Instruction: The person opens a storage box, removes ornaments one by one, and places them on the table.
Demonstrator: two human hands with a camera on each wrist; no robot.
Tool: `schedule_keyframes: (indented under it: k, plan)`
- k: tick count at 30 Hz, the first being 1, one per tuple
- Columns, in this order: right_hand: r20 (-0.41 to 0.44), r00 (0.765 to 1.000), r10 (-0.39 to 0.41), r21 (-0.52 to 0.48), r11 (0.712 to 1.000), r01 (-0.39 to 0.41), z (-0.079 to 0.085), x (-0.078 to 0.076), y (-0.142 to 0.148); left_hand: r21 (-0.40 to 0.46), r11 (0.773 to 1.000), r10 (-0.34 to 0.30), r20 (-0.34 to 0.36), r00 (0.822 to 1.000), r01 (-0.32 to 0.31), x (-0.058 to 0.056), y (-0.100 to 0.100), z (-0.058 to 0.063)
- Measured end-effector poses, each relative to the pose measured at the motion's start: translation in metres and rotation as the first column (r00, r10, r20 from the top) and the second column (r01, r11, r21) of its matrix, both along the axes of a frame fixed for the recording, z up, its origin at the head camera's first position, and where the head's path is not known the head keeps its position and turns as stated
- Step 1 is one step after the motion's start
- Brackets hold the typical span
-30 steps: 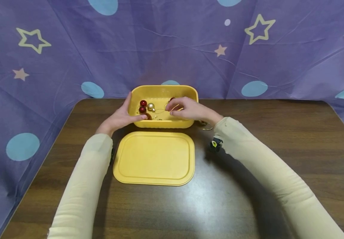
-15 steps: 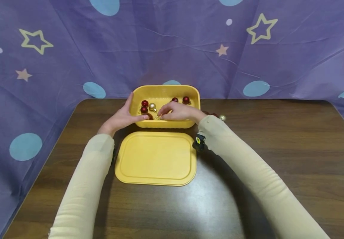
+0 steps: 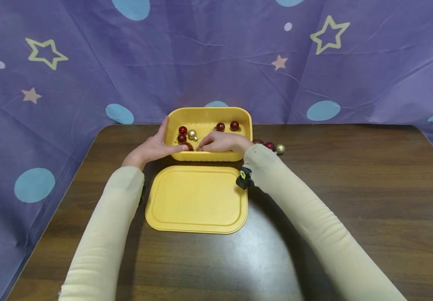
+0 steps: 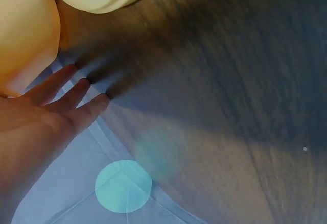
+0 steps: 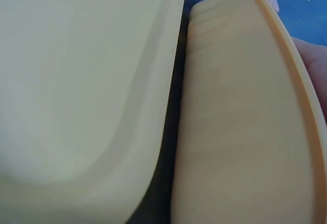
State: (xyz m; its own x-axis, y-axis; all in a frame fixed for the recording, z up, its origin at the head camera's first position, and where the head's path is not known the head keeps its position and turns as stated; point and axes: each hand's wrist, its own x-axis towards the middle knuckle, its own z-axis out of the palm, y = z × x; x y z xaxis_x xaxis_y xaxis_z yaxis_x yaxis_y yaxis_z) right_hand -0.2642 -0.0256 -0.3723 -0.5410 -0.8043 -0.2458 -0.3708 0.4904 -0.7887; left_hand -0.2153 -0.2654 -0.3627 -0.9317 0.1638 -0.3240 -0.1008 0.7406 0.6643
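Inside the yellow plastic box [image 3: 209, 156] lie small Christmas baubles: dark red ones [image 3: 235, 125] and a gold one [image 3: 192, 134]. My left hand [image 3: 152, 148] rests on the box's left end, thumb over the front rim by a brownish-red bauble [image 3: 187, 146]. In the left wrist view, three straight, spread fingers [image 4: 84, 109] extend along the box's outside. My right hand [image 3: 220, 142] reaches over the front rim into the box. Its fingertips point down near the gold bauble's thin loop. What they touch is hidden by the hand and the front wall.
A flat yellow lid [image 3: 197, 200] lies on the wooden table [image 3: 333, 175] in front of the box. Right of the box are red baubles [image 3: 269, 146] and a gold bauble [image 3: 280, 149], partly behind my right wrist. A purple curtain [image 3: 201, 54] hangs behind the table.
My right hand has moved left and down inside the box, uncovering red baubles at the right and those on the table. The left hand stays on the box.
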Motion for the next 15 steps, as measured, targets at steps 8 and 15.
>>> schedule_keyframes:
  k: [8,15]
  plan:
    - [0.114,0.992,-0.053,-0.176,0.982,0.073,-0.006,-0.002,0.004,-0.013,1.0,-0.011,-0.004,1.0,0.01,-0.002,0.001,-0.001]
    - [0.126,0.986,-0.111,-0.231,0.963,0.138,0.002,0.0,0.011,-0.013,1.0,-0.012,-0.011,1.0,0.012,-0.002,0.0,-0.002]
